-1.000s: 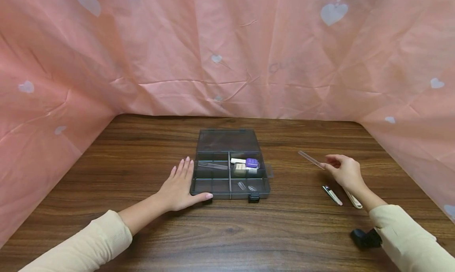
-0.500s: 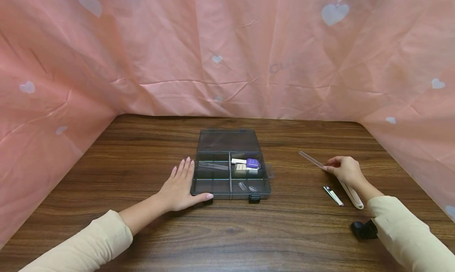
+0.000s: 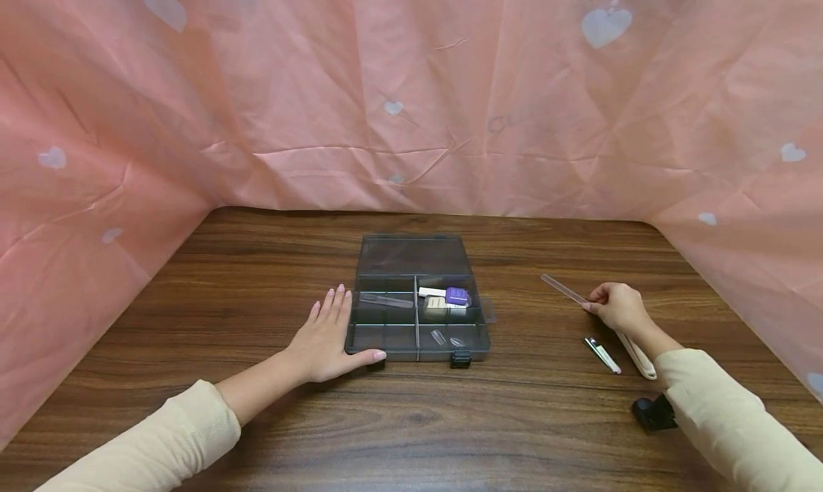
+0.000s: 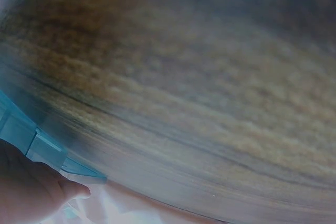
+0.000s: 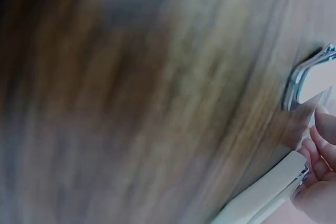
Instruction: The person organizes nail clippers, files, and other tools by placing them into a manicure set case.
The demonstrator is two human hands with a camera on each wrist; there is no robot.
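Note:
My left hand (image 3: 324,345) lies flat against the left side of a dark see-through compartment box (image 3: 437,354), its thumb along the front edge. In the left wrist view, the thumb side of this hand (image 4: 34,190) shows beside the box wall. On the right, my right hand (image 3: 620,310) pinches the near end of a clear, narrow plastic strip (image 3: 561,288), which points away to the left. Nearest to that hand are a nail clipper (image 3: 602,355) and a cream-handled tool with a metal part (image 5: 268,190), partly hidden by the wrist in the head view.
The box lid (image 3: 411,255) is folded back. Inside lie a clear tweezer-like piece (image 3: 386,300), a purple-labelled bottle (image 3: 457,295), a cream-labelled bottle (image 3: 436,305) and two small clear nail tips (image 3: 438,336). A black object (image 3: 652,413) sits under the right sleeve. Pink cloth hangs behind.
My right hand and the strip have barely moved; the right forearm has shifted slightly left, uncovering more of the cream-handled tool. The left hand stays where it was.

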